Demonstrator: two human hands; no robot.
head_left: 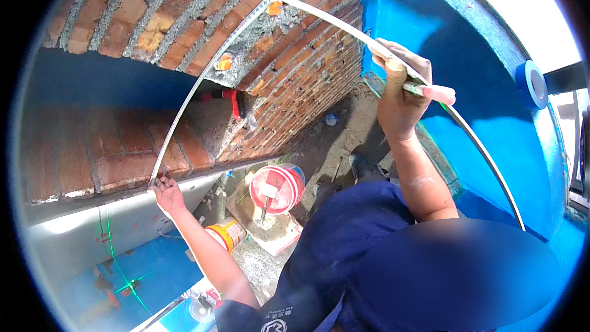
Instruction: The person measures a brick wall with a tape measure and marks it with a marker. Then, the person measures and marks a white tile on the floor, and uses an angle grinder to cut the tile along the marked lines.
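Note:
A long, thin white strip (209,74) with small marks along part of it runs in front of the brick wall and turns sharply near the top. My left hand (167,195) is closed on its lower end, fingertips pinching it. Farther up on the right, my right hand (402,83) grips the same strip, which continues past it down the blue wall. A pale, marker-like stick (433,93) with a pinkish rounded end also sticks out of the right hand. Behind the strip, two orange round pieces (224,61) sit in grey mortar.
A red tool (233,104) rests at the brick opening. Below stand a pink-and-white bucket (298,185) with a trowel and a yellow-orange bucket (230,232). Blue tape (531,84) hangs at right. Green laser lines (132,285) cross the lower left. Rubble lies on the floor.

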